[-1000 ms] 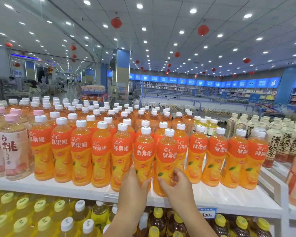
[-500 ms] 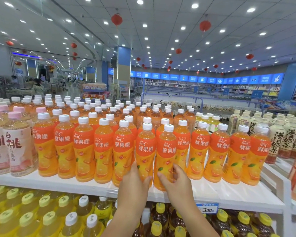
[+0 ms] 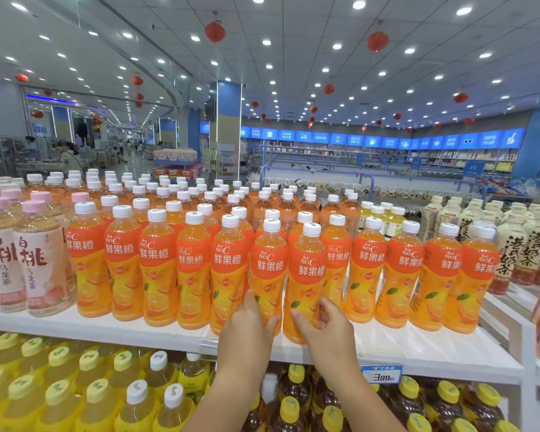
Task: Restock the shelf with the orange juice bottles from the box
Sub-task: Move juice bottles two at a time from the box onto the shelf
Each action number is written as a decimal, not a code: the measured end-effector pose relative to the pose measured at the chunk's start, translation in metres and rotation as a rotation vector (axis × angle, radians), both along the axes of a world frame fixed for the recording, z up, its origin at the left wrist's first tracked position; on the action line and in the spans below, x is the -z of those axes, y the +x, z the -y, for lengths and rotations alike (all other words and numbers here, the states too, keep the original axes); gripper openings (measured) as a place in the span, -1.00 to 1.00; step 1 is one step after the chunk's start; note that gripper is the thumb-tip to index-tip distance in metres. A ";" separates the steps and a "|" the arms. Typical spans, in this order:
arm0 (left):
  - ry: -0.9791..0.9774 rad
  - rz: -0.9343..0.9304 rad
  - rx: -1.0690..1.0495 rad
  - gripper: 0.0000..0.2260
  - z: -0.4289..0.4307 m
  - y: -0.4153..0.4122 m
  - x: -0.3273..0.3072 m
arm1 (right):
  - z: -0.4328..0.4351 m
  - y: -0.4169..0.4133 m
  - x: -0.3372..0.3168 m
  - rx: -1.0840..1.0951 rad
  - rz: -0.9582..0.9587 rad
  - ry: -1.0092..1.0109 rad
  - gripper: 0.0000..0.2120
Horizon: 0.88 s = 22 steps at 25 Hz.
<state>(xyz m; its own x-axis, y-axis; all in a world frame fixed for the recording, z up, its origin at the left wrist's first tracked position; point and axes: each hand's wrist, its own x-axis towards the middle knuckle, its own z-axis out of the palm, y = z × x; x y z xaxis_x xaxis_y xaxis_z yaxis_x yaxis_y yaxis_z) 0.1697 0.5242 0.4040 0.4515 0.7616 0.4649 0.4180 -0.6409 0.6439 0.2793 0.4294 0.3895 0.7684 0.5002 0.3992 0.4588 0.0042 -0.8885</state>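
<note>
Dozens of orange juice bottles stand on the white shelf, packed in rows running back from the front edge. Long axes vertical, white caps up, orange labels facing the camera. Far left: pink-capped peach tea bottles just beside the first orange column. Lower tier, left: yellow-capped bottles, seen from above. Centre front: two bottles side by side at the shelf's front edge, both upright, caps up, labels forward. Left hand grips the lower body of the left bottle, fingers curled round its left side, thumb on its right side. Right hand grips the lower body of the right bottle, thumb across the front near the base, fingers wrapped round its right side. Both bottle bases hidden behind the hands; cannot tell whether they rest on the shelf. Thumbs nearly meet between the two bottles. Below the right wrist: blue price tag on the shelf lip. Far right: cream-capped milk tea bottles, just beside the last orange column.
</note>
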 end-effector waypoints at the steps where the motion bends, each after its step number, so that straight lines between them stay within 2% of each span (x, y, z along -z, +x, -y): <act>1: 0.001 0.003 0.000 -0.37 -0.001 0.000 0.001 | 0.000 0.000 0.000 0.001 0.001 -0.002 -0.62; 5: 0.026 -0.009 0.008 -0.39 -0.001 -0.001 0.001 | 0.003 -0.004 -0.002 0.006 -0.014 0.004 -0.76; 14: 0.027 -0.007 0.043 -0.43 0.003 -0.006 -0.001 | 0.008 -0.008 -0.009 0.015 -0.021 -0.055 -0.73; 17: 0.025 0.026 0.056 -0.47 0.011 -0.013 -0.005 | 0.015 -0.008 -0.008 -0.003 -0.047 -0.118 -0.62; 22: -0.238 0.146 0.164 -0.33 0.025 -0.025 0.004 | 0.029 -0.005 -0.001 -0.053 -0.075 -0.188 -0.39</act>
